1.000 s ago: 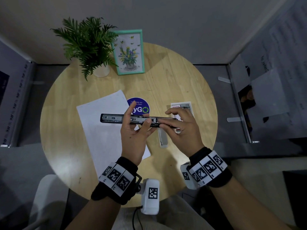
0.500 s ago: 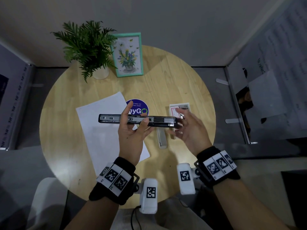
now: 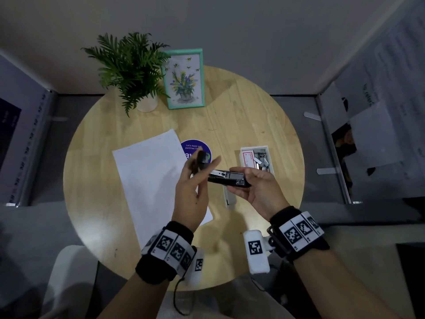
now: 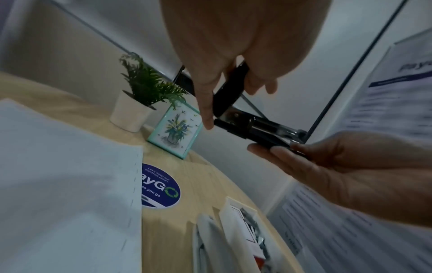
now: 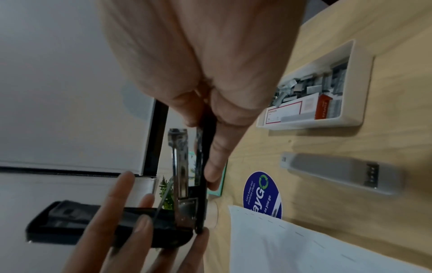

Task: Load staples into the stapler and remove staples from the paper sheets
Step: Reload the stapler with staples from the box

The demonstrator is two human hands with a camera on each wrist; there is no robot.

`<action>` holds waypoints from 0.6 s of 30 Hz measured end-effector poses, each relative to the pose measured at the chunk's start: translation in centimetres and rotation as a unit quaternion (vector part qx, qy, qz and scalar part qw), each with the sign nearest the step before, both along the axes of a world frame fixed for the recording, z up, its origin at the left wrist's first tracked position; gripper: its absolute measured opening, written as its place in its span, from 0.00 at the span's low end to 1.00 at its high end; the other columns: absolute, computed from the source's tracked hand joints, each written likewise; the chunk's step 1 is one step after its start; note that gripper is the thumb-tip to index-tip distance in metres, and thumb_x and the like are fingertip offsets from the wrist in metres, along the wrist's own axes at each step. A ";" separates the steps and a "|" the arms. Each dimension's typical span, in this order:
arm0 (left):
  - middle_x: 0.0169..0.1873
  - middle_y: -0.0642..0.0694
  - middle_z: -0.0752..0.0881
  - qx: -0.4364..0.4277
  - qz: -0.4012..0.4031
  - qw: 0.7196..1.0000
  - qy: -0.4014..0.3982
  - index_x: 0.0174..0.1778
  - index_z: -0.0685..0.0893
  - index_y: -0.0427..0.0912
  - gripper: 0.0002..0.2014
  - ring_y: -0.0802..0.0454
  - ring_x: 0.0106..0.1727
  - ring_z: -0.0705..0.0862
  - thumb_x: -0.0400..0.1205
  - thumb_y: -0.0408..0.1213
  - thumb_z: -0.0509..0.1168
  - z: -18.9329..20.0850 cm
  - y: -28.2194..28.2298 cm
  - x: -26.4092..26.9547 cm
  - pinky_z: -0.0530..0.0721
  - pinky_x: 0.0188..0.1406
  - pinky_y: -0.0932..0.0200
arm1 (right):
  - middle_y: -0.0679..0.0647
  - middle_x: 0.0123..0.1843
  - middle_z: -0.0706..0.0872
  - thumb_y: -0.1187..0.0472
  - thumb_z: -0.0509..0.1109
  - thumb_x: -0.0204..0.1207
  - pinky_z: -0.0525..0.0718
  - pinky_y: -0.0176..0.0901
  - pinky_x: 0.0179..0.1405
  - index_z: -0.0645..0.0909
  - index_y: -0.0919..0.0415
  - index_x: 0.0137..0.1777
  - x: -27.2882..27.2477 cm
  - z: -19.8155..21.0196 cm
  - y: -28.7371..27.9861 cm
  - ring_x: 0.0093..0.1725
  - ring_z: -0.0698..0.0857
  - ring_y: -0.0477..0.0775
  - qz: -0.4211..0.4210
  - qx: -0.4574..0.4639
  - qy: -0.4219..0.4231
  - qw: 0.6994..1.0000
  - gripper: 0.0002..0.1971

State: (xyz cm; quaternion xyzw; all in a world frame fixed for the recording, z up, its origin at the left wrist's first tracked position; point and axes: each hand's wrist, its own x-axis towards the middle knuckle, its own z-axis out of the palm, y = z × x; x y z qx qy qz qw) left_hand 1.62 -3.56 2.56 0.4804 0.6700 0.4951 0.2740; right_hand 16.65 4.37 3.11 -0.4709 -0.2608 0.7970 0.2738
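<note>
A black stapler [image 3: 226,179] is held in the air over the round wooden table [image 3: 241,111], hinged open at an angle. My left hand [image 3: 202,166] pinches its raised black cover [image 4: 230,88] between thumb and fingers. My right hand [image 3: 236,180] grips the lower part, and the metal staple channel [image 5: 180,166] faces up. White paper sheets [image 3: 149,176] lie flat to the left, with a row of staples along one edge [image 4: 132,203]. A white tray [image 3: 270,160] at the right holds a staple box [image 3: 247,157] and loose staple strips [image 5: 311,86].
A grey staple remover [image 3: 230,198] lies on the table under my right hand. A round blue sticker [image 3: 195,146] is stuck behind the stapler. A potted plant [image 3: 135,70] and a framed flower picture [image 3: 184,79] stand at the far edge.
The stapler was stretched out flat in one line. My left hand has swung the cover up toward the channel, and my right hand, briefly off it, now grips the channel end.
</note>
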 end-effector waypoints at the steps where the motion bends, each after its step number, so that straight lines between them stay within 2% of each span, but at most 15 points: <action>1: 0.72 0.48 0.73 0.001 -0.017 0.999 0.027 0.68 0.81 0.51 0.27 0.58 0.78 0.69 0.83 0.17 0.55 -0.3 -0.1 -0.2 0.68 0.78 0.64 | 0.63 0.47 0.91 0.65 0.53 0.87 0.92 0.46 0.47 0.84 0.71 0.50 0.0 -0.1 0.0 0.46 0.91 0.60 -0.004 -0.001 -0.004 1.000 0.18; 3: 0.71 0.43 0.75 -0.002 -0.034 0.999 0.018 0.65 0.85 0.47 0.25 0.54 0.77 0.71 0.83 0.16 0.55 -0.4 -0.1 -0.4 0.71 0.78 0.54 | 0.63 0.47 0.91 0.65 0.53 0.87 0.92 0.47 0.48 0.84 0.72 0.50 0.1 -0.3 0.0 0.46 0.92 0.60 -0.009 -0.007 0.002 1.000 0.17; 4: 0.70 0.45 0.76 -0.002 -0.041 0.999 0.006 0.62 0.87 0.46 0.24 0.55 0.76 0.72 0.83 0.17 0.56 -0.4 -0.1 -0.7 0.72 0.77 0.54 | 0.63 0.47 0.92 0.66 0.53 0.87 0.91 0.48 0.49 0.84 0.72 0.50 0.2 -0.4 0.0 0.47 0.91 0.61 -0.011 -0.012 0.007 1.000 0.17; 6: 0.69 0.52 0.77 0.004 -0.058 0.998 0.001 0.57 0.89 0.47 0.23 0.60 0.74 0.73 0.82 0.17 0.58 -0.6 -0.2 -1.2 0.71 0.75 0.63 | 0.62 0.46 0.92 0.65 0.54 0.87 0.92 0.49 0.48 0.84 0.71 0.48 0.3 -0.7 -0.1 0.48 0.91 0.62 -0.013 -0.022 0.016 1.000 0.18; 9: 0.69 0.50 0.80 0.003 -0.124 0.987 0.098 0.49 0.92 0.49 0.21 0.51 0.68 0.76 0.80 0.19 0.60 -1.0 0.0 -1.8 0.71 0.71 0.65 | 0.64 0.46 0.91 0.59 0.56 0.86 0.92 0.49 0.43 0.84 0.71 0.48 0.1 -0.8 -0.1 0.46 0.91 0.61 0.000 -0.041 0.020 0.999 0.19; 11: 0.67 0.50 0.83 -0.011 -0.174 0.970 0.169 0.45 0.93 0.51 0.19 0.51 0.62 0.74 0.79 0.24 0.62 -1.4 0.0 -2.0 0.71 0.67 0.65 | 0.67 0.49 0.90 0.49 0.63 0.80 0.92 0.52 0.48 0.83 0.74 0.53 0.1 -1.0 0.0 0.50 0.91 0.63 0.032 -0.036 0.024 0.999 0.24; 13: 0.65 0.51 0.84 -0.027 -0.208 0.959 0.190 0.41 0.93 0.50 0.18 0.51 0.59 0.73 0.77 0.22 0.65 -1.5 0.1 -2.3 0.73 0.63 0.61 | 0.68 0.53 0.89 0.42 0.73 0.68 0.89 0.54 0.56 0.84 0.74 0.56 0.0 -1.4 0.1 0.55 0.89 0.64 0.078 -0.016 0.023 0.997 0.33; 15: 0.65 0.52 0.84 -0.041 -0.240 0.953 0.180 0.40 0.92 0.49 0.18 0.51 0.56 0.74 0.77 0.20 0.65 -1.3 0.3 -3.1 0.74 0.59 0.65 | 0.68 0.55 0.90 0.41 0.81 0.58 0.88 0.53 0.58 0.85 0.73 0.57 0.0 -1.9 -0.1 0.55 0.90 0.63 0.121 -0.002 0.015 0.993 0.37; 17: 0.66 0.52 0.84 -0.079 -0.269 0.949 0.147 0.39 0.92 0.47 0.16 0.51 0.58 0.75 0.77 0.21 0.65 -1.1 0.9 -3.9 0.73 0.59 0.70 | 0.69 0.53 0.90 0.43 0.84 0.55 0.88 0.51 0.56 0.85 0.72 0.58 0.0 -2.3 -0.3 0.53 0.91 0.64 0.159 -0.003 -0.008 0.987 0.38; 18: 0.65 0.52 0.84 -0.099 -0.271 0.950 0.118 0.38 0.91 0.45 0.14 0.53 0.61 0.77 0.77 0.22 0.67 -1.1 1.3 -4.3 0.75 0.60 0.68 | 0.69 0.52 0.91 0.44 0.83 0.55 0.89 0.48 0.52 0.86 0.71 0.58 0.0 -2.5 -0.4 0.50 0.92 0.64 0.166 -0.008 -0.017 0.986 0.37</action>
